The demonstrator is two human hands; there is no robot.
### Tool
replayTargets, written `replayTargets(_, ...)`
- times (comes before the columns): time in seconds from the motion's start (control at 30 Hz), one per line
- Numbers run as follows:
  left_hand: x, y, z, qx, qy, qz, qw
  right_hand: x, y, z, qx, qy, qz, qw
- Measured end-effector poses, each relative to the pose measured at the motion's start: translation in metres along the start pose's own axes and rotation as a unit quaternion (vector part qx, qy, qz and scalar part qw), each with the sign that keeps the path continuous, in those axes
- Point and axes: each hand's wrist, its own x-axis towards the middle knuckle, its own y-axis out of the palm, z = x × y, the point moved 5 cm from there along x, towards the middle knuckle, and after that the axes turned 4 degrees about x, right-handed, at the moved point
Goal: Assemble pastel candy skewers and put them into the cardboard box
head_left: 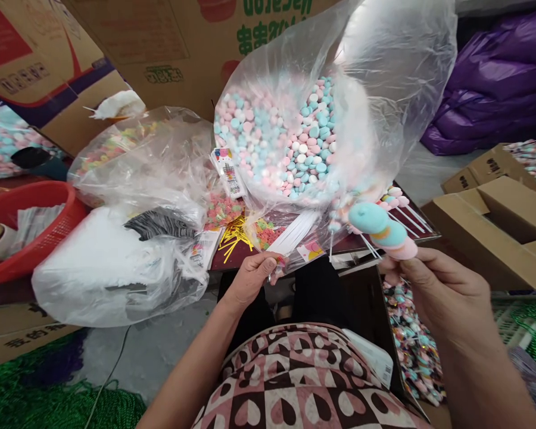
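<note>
My right hand [442, 286] is raised at the right and pinches a skewer of stacked marshmallows [382, 229], blue, orange and pink. My left hand [252, 277] is lower, at the middle, fingers closed on something small at the edge of a clear wrapper; I cannot make out what. Just beyond it lie white sticks [295, 232] and yellow twist ties [234, 238]. Behind stands a big clear bag of pink, blue and white marshmallows [286, 143].
A red basket [49, 226] and a white-filled plastic bag [107, 268] sit at the left. Open cardboard boxes [495, 226] stand at the right, with a box of wrapped skewers [413, 345] below my right hand. Purple bags [500, 83] lie at the back right.
</note>
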Motion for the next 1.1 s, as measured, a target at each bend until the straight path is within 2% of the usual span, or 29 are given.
replayTargets(0.1, 0.0, 0.004, -0.004, 0.043, 0.002, 0.022, 0.999, 0.0, 0.032, 0.005, 0.111, 0.033, 0.098, 0.988)
replayTargets(0.27, -0.002, 0.009, -0.016, 0.121, -0.005, 0.041, 0.992, -0.002, 0.065, 0.0, 0.108, 0.072, 0.179, 0.975)
replayTargets(0.37, -0.003, 0.009, -0.018, 0.143, -0.004, 0.044, 0.989, -0.003, 0.069, -0.007, 0.089, 0.083, 0.185, 0.975)
replayTargets(0.5, -0.004, 0.007, -0.016, 0.149, -0.001, 0.043, 0.988, -0.002, 0.064, -0.009, 0.089, 0.071, 0.136, 0.984)
replayTargets(0.7, -0.005, 0.007, -0.017, 0.157, 0.004, 0.021, 0.987, -0.007, 0.069, -0.016, 0.068, 0.079, 0.145, 0.984)
replayTargets(0.93, -0.009, 0.01, -0.029, 0.199, 0.047, 0.027, 0.978, -0.011, 0.079, -0.028, 0.085, 0.144, 0.153, 0.974)
replayTargets(1.1, -0.01, 0.018, -0.038, 0.267, 0.1, 0.019, 0.958, -0.018, 0.086, -0.028, 0.063, 0.206, 0.208, 0.954)
